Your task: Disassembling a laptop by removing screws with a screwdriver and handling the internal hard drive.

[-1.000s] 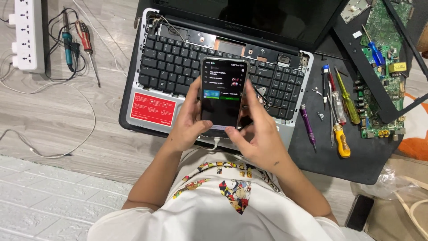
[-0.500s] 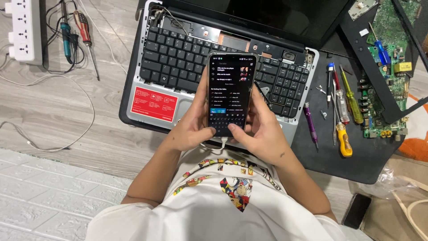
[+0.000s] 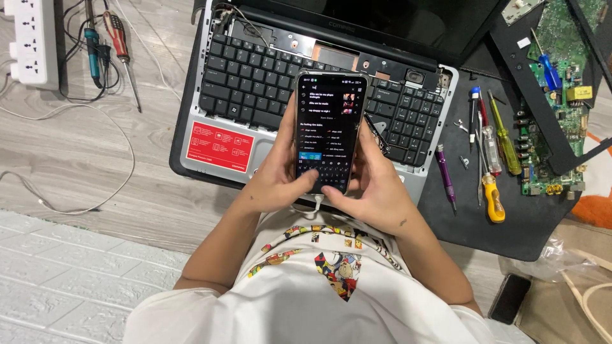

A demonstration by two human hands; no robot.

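Observation:
I hold a dark smartphone point(image 3: 329, 127) upright in both hands above an opened laptop. My left hand point(image 3: 278, 175) grips its left edge, thumb on the lower screen. My right hand point(image 3: 373, 185) cups the right edge and bottom, thumb near the on-screen keyboard. A white cable plugs into the phone's bottom end. The laptop point(image 3: 255, 95) lies on the floor with its top trim removed, a red sticker point(image 3: 220, 146) on the palm rest.
Several screwdrivers point(image 3: 488, 159) lie on a black mat point(image 3: 510, 223) to the right, beside a green circuit board point(image 3: 554, 83). A white power strip point(image 3: 29, 41) and two more screwdrivers point(image 3: 111, 48) sit at top left. Another dark phone point(image 3: 510, 298) lies at lower right.
The phone's screen has changed to a list with an on-screen keyboard. The phone sits slightly more to the right and upright; both hands still hold it.

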